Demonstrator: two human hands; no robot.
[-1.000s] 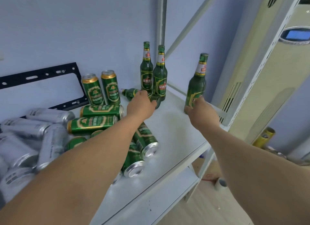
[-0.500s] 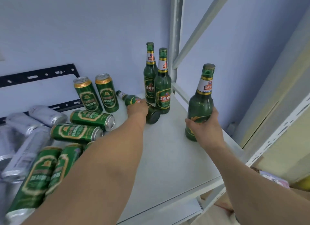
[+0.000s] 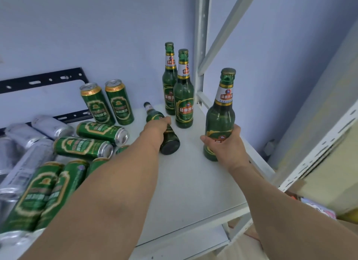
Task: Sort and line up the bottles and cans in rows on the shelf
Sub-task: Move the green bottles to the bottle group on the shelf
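Your right hand clamps the upright bottle, left hand grips the fallen bottle; stand it beside the pair

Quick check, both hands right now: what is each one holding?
Left hand: grips the lying green bottle on the shelf.
Right hand: grips the upright green bottle low on its body.

Soft even daylight; edges bend, lower-left cans perhaps motion-blurred.

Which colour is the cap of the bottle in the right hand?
Gold, on the bottle; head view.
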